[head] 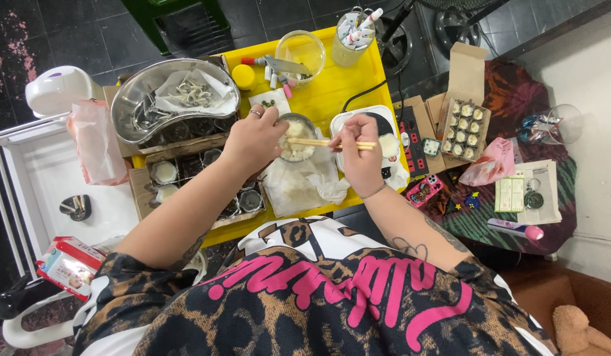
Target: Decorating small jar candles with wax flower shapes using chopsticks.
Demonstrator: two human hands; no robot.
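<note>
The chopsticks (332, 143) lie nearly level, their long axis running left to right across the view, tips pointing left over the small bowl (296, 138). The bowl holds a pale, crumbly mass and sits near the middle of the yellow tray (332, 89), on a crumpled clear bag (299, 181).

The right hand (359, 155) is closed around the chopsticks' right end, fingers curled tight, with the sticks jutting a little past the knuckles. The left hand (254, 140) is half curled, fingers wrapped on the bowl's left rim, holding it; a ring shows on one finger.

Left of the bowl, at the tray's left edge, stands a large steel basin (137, 105) with paper and small metal bits inside. Toward the tray's far edge stand a clear tub (300, 49) and a cup of tubes (353, 33). A carton of small pots (463, 128) lies off the tray to the right.
</note>
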